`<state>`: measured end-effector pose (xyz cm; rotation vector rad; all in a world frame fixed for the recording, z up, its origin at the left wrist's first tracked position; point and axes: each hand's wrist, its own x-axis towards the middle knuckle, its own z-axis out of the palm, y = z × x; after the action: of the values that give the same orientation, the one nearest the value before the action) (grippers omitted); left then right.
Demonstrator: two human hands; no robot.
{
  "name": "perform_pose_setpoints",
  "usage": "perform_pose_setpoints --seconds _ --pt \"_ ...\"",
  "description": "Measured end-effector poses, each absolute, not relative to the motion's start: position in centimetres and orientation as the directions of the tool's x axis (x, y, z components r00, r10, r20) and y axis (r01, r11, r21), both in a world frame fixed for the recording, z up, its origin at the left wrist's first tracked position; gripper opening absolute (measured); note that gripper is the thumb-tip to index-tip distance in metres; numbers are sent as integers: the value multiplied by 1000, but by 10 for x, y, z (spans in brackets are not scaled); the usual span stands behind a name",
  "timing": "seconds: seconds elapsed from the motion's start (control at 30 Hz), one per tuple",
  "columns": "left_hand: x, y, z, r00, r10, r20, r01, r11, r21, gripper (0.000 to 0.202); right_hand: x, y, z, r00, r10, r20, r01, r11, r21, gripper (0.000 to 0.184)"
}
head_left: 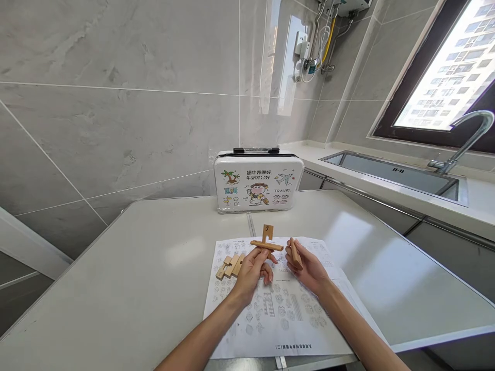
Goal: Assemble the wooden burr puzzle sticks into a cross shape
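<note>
My left hand (253, 269) is closed around two notched wooden bars joined as a cross (266, 241), one upright and one level, held above a printed paper sheet (278, 314). My right hand (305, 268) is closed on a single wooden bar (296, 253), a short way right of the cross and not touching it. Several loose wooden bars (231, 265) lie in a small pile on the sheet, just left of my left hand.
A white tin case with cartoon travel pictures (258, 182) stands upright at the back of the white table (135, 268). To the right are a steel sink (398, 175) and a curved tap (464, 141) under a window. Grey tiled wall behind.
</note>
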<state>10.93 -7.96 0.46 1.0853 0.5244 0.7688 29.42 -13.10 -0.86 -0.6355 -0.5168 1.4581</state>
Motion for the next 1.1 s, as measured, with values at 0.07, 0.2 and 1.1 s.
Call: perform_pose_setpoints --seconds 0.07,0.2,1.1 --pt "109 -80 4 642 766 -12 -299 265 917 43 294 -131 -10 60 997 -38 -696 14 -718 31" --pt "109 -79 2 656 754 -15 -312 290 905 42 293 -130 -11 100 994 -40 -632 32 -774 35" --pt "107 -79 3 736 677 -34 -249 317 915 51 291 -132 -8 37 999 -14 -507 7 -862 43"
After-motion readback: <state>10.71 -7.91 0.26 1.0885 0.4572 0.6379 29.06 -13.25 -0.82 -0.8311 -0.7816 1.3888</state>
